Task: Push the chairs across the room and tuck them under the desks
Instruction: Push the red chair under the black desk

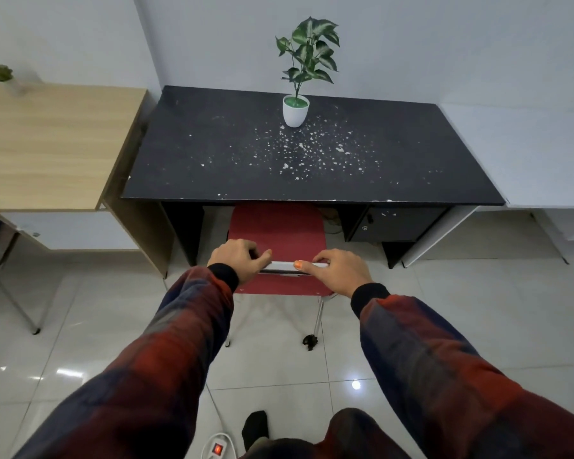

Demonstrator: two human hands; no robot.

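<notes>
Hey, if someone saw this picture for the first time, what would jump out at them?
Probably the red chair, its seat partly under the black desk, with the left hand and right hand gripping its backrest. Next, the potted plant at the back of the desk, with white flecks scattered in front of it.

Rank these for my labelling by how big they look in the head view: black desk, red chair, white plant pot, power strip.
1. black desk
2. red chair, partly hidden under the desk
3 and 4. white plant pot and power strip: similar; the strip is nearer and cut off, so unranked.
</notes>
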